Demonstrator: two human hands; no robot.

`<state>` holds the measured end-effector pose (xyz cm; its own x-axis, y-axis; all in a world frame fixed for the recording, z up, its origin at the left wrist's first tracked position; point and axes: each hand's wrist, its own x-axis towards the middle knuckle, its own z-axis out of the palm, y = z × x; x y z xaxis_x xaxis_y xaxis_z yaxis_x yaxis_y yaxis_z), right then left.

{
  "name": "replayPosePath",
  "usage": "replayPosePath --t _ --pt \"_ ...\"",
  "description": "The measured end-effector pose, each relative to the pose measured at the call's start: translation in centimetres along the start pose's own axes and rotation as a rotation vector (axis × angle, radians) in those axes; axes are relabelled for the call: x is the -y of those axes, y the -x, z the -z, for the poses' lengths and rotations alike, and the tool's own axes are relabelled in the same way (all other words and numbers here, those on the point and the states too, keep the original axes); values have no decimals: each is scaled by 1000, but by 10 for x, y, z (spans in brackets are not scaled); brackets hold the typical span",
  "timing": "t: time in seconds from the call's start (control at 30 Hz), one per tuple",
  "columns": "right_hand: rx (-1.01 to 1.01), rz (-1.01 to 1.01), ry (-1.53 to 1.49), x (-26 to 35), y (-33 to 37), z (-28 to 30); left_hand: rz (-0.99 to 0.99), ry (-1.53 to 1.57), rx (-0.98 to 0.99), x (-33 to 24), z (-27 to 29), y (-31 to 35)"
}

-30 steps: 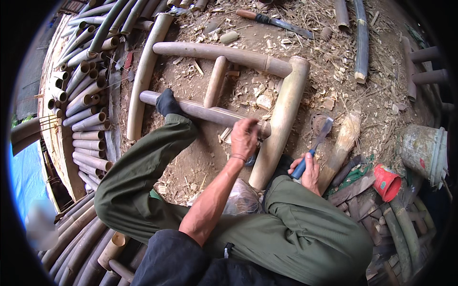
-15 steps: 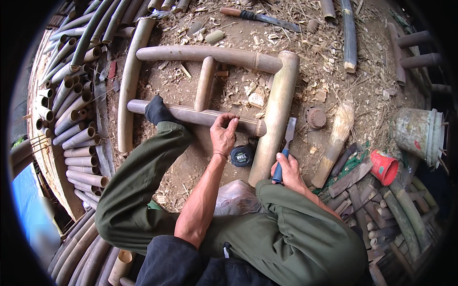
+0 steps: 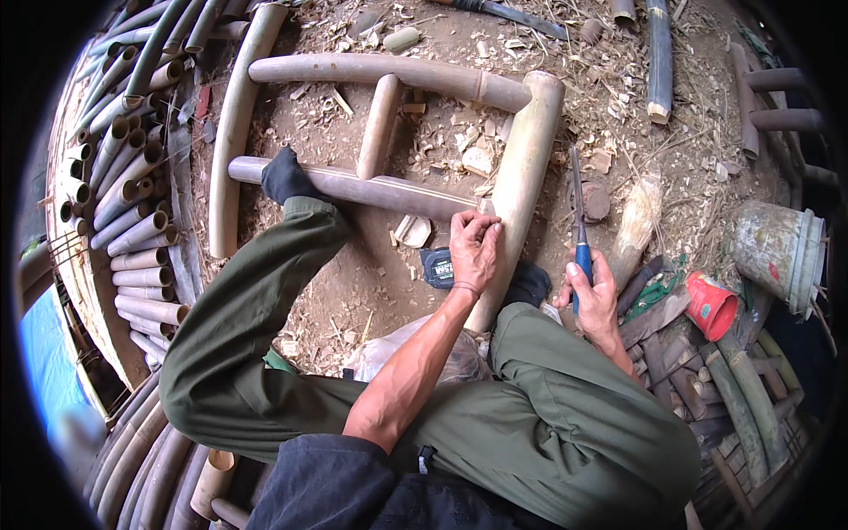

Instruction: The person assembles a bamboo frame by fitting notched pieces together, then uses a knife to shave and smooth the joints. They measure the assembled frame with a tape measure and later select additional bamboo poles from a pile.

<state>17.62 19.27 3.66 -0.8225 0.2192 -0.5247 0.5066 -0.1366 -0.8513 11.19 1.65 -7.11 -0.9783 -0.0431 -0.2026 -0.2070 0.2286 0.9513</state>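
Head view, lower edge first: the green trouser legs (image 3: 256, 353) bend outward, and between them sits a clear plastic bag (image 3: 389, 352), partly covered by the left forearm, its contents hard to make out. By the right knee, the right hand (image 3: 599, 299) has its grip wrapped around the blue handle of a chisel (image 3: 583, 263). The tool's long axis runs away from the body, its blade pointing up the view with a slight lean left; the blade looks narrow, seen nearly edge-on.

The left hand (image 3: 474, 254) is at the right end of a bamboo frame's lower rail (image 3: 380, 193), thumb and fingers drawn together; whether that grip pinches something small I cannot tell. Just beside it lies a dark tape measure (image 3: 436, 267), partly hidden. The frame lies on the earth floor ahead of the legs, its rails running left to right, a socked foot (image 3: 287, 177) on the lower one.

Off to the right, a red cup (image 3: 709, 305) lies tipped; farther out, a stained bucket (image 3: 767, 250) leans, its inside out of sight. Farthest, the top edge cuts off a knife (image 3: 521, 19).
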Motion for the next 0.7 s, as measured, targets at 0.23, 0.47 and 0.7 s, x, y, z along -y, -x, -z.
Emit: replayPosePath --t 0.23,0.47,0.7 --pt "72 79 130 -10 7 2 -67 -86 -40 4 1 4" --pt "127 405 697 -26 0 -9 -63 -66 -128 5 -11 8" --pt "137 557 865 -35 -4 -13 -91 -94 -151 5 -17 10"
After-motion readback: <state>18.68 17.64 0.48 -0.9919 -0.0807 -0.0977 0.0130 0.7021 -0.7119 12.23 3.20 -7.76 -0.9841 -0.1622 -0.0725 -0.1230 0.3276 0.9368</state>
